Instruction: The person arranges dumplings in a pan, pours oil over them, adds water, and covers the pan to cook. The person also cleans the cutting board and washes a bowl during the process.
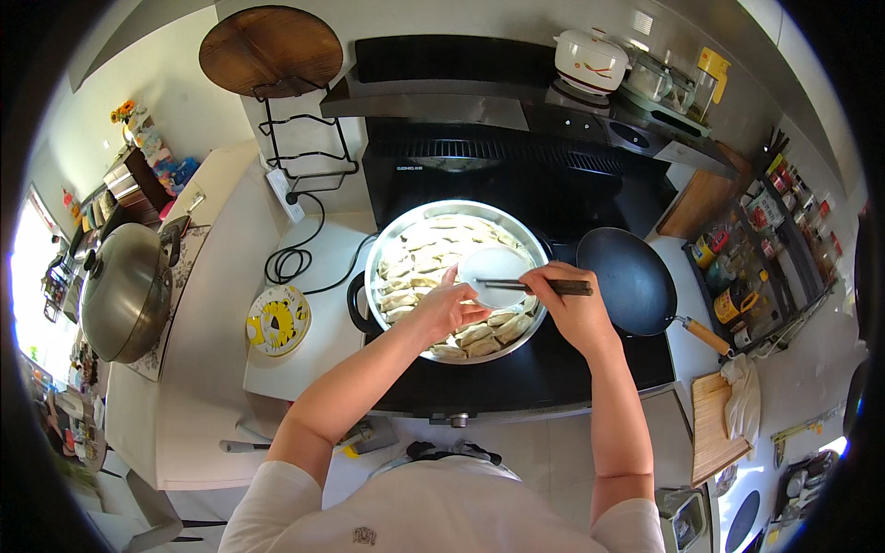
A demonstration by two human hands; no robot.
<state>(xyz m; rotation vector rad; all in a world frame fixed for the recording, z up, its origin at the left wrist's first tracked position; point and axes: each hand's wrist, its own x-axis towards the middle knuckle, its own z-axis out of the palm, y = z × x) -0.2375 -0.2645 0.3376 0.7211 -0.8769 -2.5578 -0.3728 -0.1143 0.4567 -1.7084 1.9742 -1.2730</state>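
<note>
A wide round metal steamer pan (374, 290) with black side handles stands on the black cooktop (442, 397), filled with rows of pale dumplings (422, 257). Above its right half, my left hand (453, 311) holds a small white bowl (503, 261) by its left and lower edge. A pair of chopsticks with dark handles (572, 287) is in my right hand (563, 304), at the bowl's right side; their tips reach over the bowl. The bowl's contents are too bright to make out.
Right of the pan lies a dark wok (626, 280) with a wooden handle; beyond it stands a rack (750, 242) of bottles. On the left are a tiger-patterned plate (278, 321), a coiled black cord (287, 257) and a lidded metal pot (131, 294). A range hood (442, 104) overhangs the back.
</note>
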